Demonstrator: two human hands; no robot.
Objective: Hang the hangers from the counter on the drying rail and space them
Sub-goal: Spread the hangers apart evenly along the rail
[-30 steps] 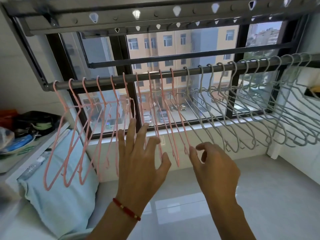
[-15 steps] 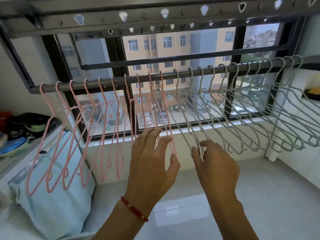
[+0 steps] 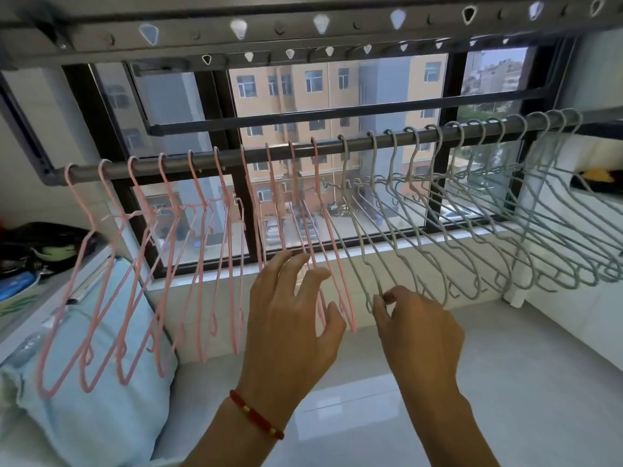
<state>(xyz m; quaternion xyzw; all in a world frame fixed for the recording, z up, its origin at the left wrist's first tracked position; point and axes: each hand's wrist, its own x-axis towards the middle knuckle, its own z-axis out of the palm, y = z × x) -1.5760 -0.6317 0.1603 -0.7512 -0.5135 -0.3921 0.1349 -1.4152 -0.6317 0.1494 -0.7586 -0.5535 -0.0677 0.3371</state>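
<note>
Drying rail (image 3: 337, 148) runs across the window, rising slightly toward the right. Carries pink hangers (image 3: 199, 264) along its left part and grey hangers (image 3: 472, 237) along its right part, all hooked over the bar, unevenly spaced, grey ones crowded at the far right end. Left hand (image 3: 290, 325), red bead bracelet (image 3: 256, 416) at wrist, raised with fingers spread, fingertips among the lower bars of the rightmost pink hangers; firm grip cannot be told. Right hand (image 3: 418, 328) pinching the lower corner of the leftmost grey hanger (image 3: 360, 251) between thumb and forefinger. Light blue pillow (image 3: 87, 382) leaning below the pink hangers at left. White desk (image 3: 505, 382) beneath both hands, bare where visible. Cluttered shelf (image 3: 30, 264) at far left.
</note>
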